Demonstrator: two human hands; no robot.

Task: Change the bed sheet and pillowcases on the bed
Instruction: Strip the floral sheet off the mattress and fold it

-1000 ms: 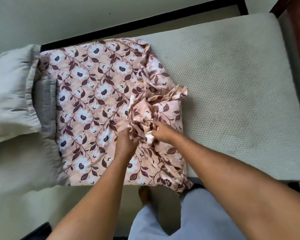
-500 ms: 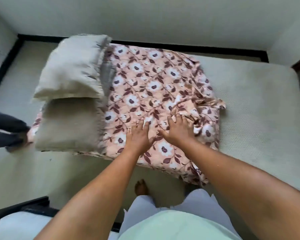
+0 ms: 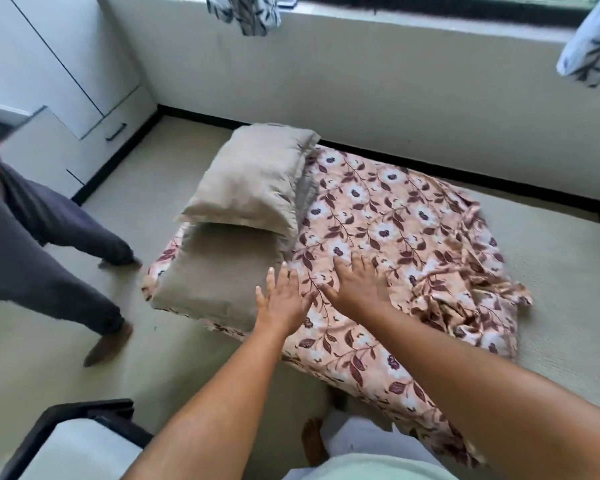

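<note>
Floral sheet [image 3: 395, 220] lies over the pillow end of the mattress [image 3: 568, 299] & isn't opened out. It's flat-ish in the middle, w/ a bunched heap [image 3: 465, 296] of folds on its right side, & its near edge hangs off the bed toward the person. Mattress to the right of it is bare. Two uncovered pillows, upper pillow [image 3: 253, 181] overlapping lower pillow [image 3: 219, 275], sit on the sheet's left part; floral cloth shows under their left & front edges.

Right hand [image 3: 357, 289] is palm-down on the sheet, fingers straight & spread, gripping nothing. Left hand [image 3: 281, 303] is just beside it, where lower pillow meets sheet, fingers also spread. Can't tell if it presses the cloth or hovers just above.

Step in hand, prob: spreading & smoothing the sheet across the mattress. How to do it well, imo:
- Get both pillows off first. Their weight pins the left part, so any pull would drag them or skew the cloth.
- Flat palms only push wrinkles around. Better to find a free edge or corner in the heap, pinch it w/ both hands & draw it right over the bare mattress.
- Set corners first, then smooth from centre outward.
- Keep the overhang even, near side vs far side, before tucking.
- A second person [image 3: 49, 237] stands left of the bed near the pillows, so mind their legs when lifting the pillows away
</note>
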